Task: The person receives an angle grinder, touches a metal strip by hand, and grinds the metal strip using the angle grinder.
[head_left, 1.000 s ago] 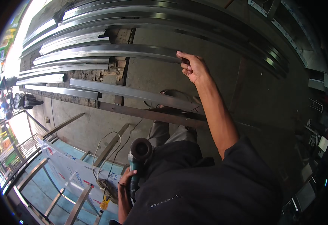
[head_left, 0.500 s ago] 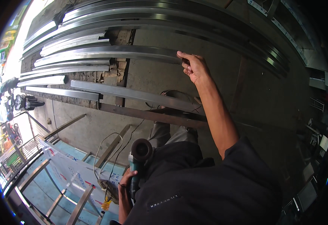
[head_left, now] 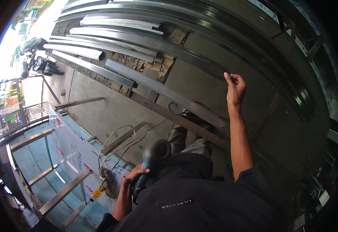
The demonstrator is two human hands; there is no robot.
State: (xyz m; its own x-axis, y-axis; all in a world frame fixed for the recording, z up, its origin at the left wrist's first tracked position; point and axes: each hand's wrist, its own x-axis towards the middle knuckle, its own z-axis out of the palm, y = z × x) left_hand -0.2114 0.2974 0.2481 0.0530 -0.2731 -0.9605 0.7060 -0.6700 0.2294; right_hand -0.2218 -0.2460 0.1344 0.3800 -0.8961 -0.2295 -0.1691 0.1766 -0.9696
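My left hand (head_left: 136,172) is wrapped round the body of a teal and black angle grinder (head_left: 141,174), held close to my waist. Its dark round disc end (head_left: 161,150) points away from me and up. Out to the right, my right hand (head_left: 236,88) is closed at the near end of a long grey metal bar (head_left: 192,58), with the thumb against that end. How far the fingers reach under the bar is hidden. Parallel to it, a nearer flat metal bar (head_left: 165,91) rests above a rusty brown beam (head_left: 176,116).
More long metal profiles (head_left: 138,11) lie on worn boards (head_left: 116,89) at the far left. Lower left stand a metal frame (head_left: 66,192) and a film-covered sheet (head_left: 70,152), with cables (head_left: 132,133) looping nearby. A motorcycle (head_left: 45,65) is beyond. Metal racking (head_left: 312,63) lines the right.
The whole view has turned, so bars and frame appear shifted and tilted. My right hand appears farther right, still at the bar's end. The grinder stays in my left hand, its disc end tilted more rightward.
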